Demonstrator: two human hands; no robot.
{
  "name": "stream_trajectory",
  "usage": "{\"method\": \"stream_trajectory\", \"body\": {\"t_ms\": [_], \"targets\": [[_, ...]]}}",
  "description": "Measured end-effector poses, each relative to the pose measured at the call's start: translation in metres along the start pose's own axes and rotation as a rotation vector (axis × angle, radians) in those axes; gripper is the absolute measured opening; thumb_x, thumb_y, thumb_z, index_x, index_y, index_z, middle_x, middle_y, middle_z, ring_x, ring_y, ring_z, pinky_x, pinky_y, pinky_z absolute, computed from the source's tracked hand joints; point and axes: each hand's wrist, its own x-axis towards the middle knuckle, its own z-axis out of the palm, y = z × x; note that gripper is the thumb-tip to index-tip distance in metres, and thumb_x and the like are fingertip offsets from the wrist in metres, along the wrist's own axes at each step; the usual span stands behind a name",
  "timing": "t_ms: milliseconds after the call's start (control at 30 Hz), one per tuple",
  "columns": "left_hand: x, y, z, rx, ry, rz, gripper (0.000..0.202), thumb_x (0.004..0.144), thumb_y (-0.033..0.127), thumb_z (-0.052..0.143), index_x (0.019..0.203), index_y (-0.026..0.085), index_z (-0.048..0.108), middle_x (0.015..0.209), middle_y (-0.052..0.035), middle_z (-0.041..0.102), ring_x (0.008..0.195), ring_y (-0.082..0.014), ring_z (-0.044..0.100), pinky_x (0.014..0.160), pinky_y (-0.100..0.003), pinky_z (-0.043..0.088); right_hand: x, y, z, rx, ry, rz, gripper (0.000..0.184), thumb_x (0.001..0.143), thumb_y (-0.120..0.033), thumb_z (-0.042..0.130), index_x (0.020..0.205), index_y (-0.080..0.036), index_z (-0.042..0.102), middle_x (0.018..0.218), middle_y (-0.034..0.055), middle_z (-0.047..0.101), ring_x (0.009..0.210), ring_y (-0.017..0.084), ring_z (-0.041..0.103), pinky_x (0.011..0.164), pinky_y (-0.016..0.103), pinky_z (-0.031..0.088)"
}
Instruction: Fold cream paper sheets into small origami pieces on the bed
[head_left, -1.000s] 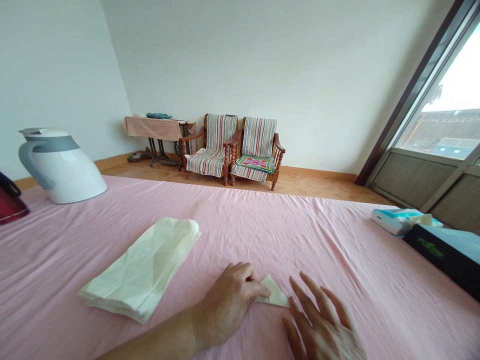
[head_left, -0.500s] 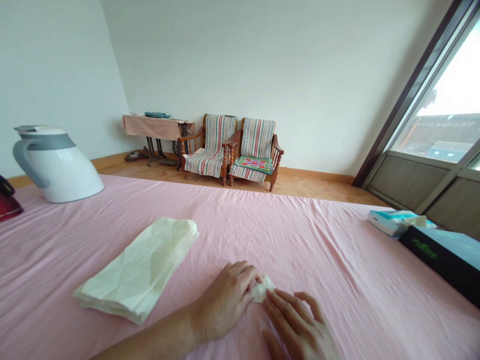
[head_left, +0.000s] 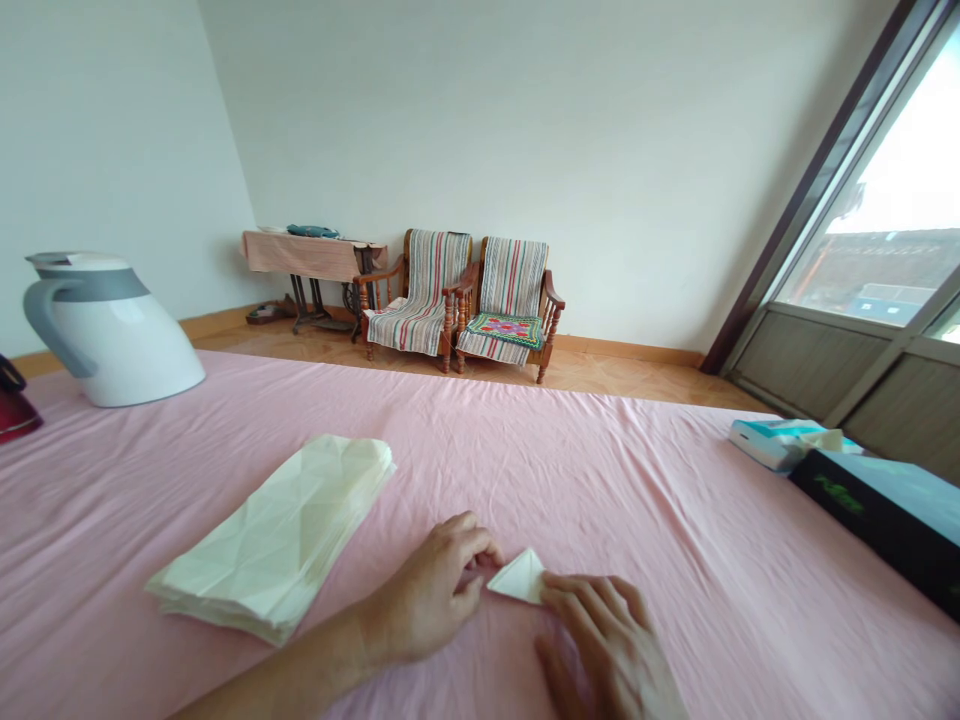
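A small triangle of folded pale paper (head_left: 519,578) lies flat on the pink cloth (head_left: 570,470), a crease showing across its face. My right hand (head_left: 606,640) rests with fingers stretched out, the fingertips on the triangle's right corner; its thumb is bent lower down. Just left of the triangle, my left hand (head_left: 435,578) is held with fingers bent and the thumb apart from them, touching no paper. Farther left sits a stack of creased cream paper sheets (head_left: 281,530).
A white and grey jug (head_left: 139,335) and part of a red kettle (head_left: 15,405) stand at the left. On the right are a tissue pack (head_left: 772,443) and a black box (head_left: 847,500). Beyond the cloth's far edge are two wooden armchairs (head_left: 439,280) and a cloth-covered sewing table (head_left: 304,255).
My left hand has let go of the folded paper and moved left. More of the triangle shows now. My right hand has shifted slightly right, its fingertips still at the paper's right side.
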Motion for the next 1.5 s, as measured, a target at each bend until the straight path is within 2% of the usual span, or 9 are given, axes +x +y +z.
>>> {"method": "stream_trajectory", "body": {"t_ms": [133, 267, 467, 567, 667, 800, 900, 1233, 1500], "targets": [[0.000, 0.003, 0.000, 0.010, -0.009, -0.037, 0.030, 0.061, 0.007, 0.069, 0.089, 0.019, 0.064, 0.090, -0.0005, 0.055, 0.087, -0.0185, 0.052, 0.077, -0.028, 0.042, 0.000, -0.004, 0.001, 0.088, -0.002, 0.111, 0.020, 0.077, -0.016, 0.056, 0.094, -0.024, 0.062, 0.090, -0.0018, 0.070, 0.075, 0.017, 0.063, 0.068, 0.028, 0.042], [0.001, 0.005, 0.004, -0.005, 0.040, -0.077, 0.013, 0.070, 0.014, 0.069, 0.082, 0.018, 0.064, 0.086, -0.0005, 0.058, 0.087, -0.0184, 0.053, 0.077, -0.028, 0.040, -0.002, -0.006, 0.006, 0.140, -0.012, 0.179, 0.020, 0.079, -0.016, 0.058, 0.095, -0.026, 0.063, 0.091, -0.0003, 0.069, 0.076, 0.019, 0.061, 0.069, 0.030, 0.040], [0.002, 0.002, 0.010, -0.040, 0.135, -0.063, 0.003, 0.079, 0.017, 0.066, 0.076, 0.017, 0.064, 0.079, 0.0001, 0.060, 0.080, -0.0162, 0.055, 0.073, -0.026, 0.039, 0.004, 0.000, 0.012, 0.196, -0.218, 0.306, 0.010, 0.086, -0.025, 0.058, 0.095, -0.027, 0.064, 0.088, 0.0020, 0.065, 0.080, 0.021, 0.058, 0.070, 0.032, 0.039], [0.004, 0.001, 0.010, -0.080, 0.194, -0.071, 0.004, 0.079, 0.018, 0.067, 0.076, 0.017, 0.064, 0.077, 0.0008, 0.062, 0.077, -0.0157, 0.056, 0.073, -0.025, 0.039, 0.018, -0.003, 0.014, 0.258, -0.277, 0.378, 0.015, 0.091, -0.028, 0.051, 0.087, -0.024, 0.065, 0.082, 0.0032, 0.063, 0.076, 0.020, 0.059, 0.066, 0.029, 0.040], [0.006, 0.001, 0.010, -0.138, 0.242, -0.065, 0.005, 0.078, 0.014, 0.067, 0.079, 0.018, 0.065, 0.079, 0.0019, 0.065, 0.079, -0.0152, 0.058, 0.076, -0.025, 0.040, 0.029, -0.008, 0.020, 0.353, -0.270, 0.491, 0.023, 0.092, -0.032, 0.050, 0.077, -0.022, 0.065, 0.076, 0.0025, 0.062, 0.069, 0.017, 0.059, 0.062, 0.026, 0.040], [0.007, 0.003, 0.009, -0.180, 0.258, -0.039, 0.007, 0.080, 0.013, 0.066, 0.082, 0.020, 0.067, 0.081, 0.0034, 0.067, 0.081, -0.0144, 0.060, 0.079, -0.024, 0.038, 0.030, -0.010, 0.036, 0.486, -0.232, 0.624, 0.020, 0.087, -0.036, 0.056, 0.079, -0.022, 0.067, 0.074, 0.0005, 0.061, 0.059, 0.013, 0.057, 0.055, 0.024, 0.039], [0.009, 0.004, 0.010, -0.162, 0.261, -0.037, 0.003, 0.081, 0.018, 0.068, 0.079, 0.019, 0.066, 0.079, 0.0037, 0.067, 0.080, -0.0146, 0.060, 0.079, -0.025, 0.037, 0.026, -0.009, 0.041, 0.556, -0.211, 0.656, 0.021, 0.087, -0.039, 0.056, 0.083, -0.022, 0.069, 0.075, 0.0003, 0.061, 0.058, 0.013, 0.056, 0.054, 0.023, 0.039], [0.014, 0.004, 0.011, -0.130, 0.254, -0.042, 0.006, 0.083, 0.022, 0.066, 0.078, 0.020, 0.065, 0.077, 0.0038, 0.067, 0.077, -0.0144, 0.060, 0.078, -0.025, 0.037, 0.034, -0.010, 0.026, 0.727, -0.226, 0.729, 0.021, 0.085, -0.036, 0.059, 0.087, -0.019, 0.071, 0.075, 0.0013, 0.061, 0.059, 0.012, 0.054, 0.054, 0.022, 0.040], [0.015, 0.007, 0.009, -0.109, 0.254, -0.048, 0.007, 0.083, 0.019, 0.062, 0.076, 0.019, 0.064, 0.077, 0.0030, 0.067, 0.076, -0.0147, 0.060, 0.076, -0.026, 0.038, 0.032, -0.005, 0.034, 0.783, -0.189, 0.838, 0.035, 0.083, -0.046, 0.056, 0.102, -0.016, 0.063, 0.072, 0.0015, 0.063, 0.060, 0.015, 0.058, 0.053, 0.024, 0.042]]}}
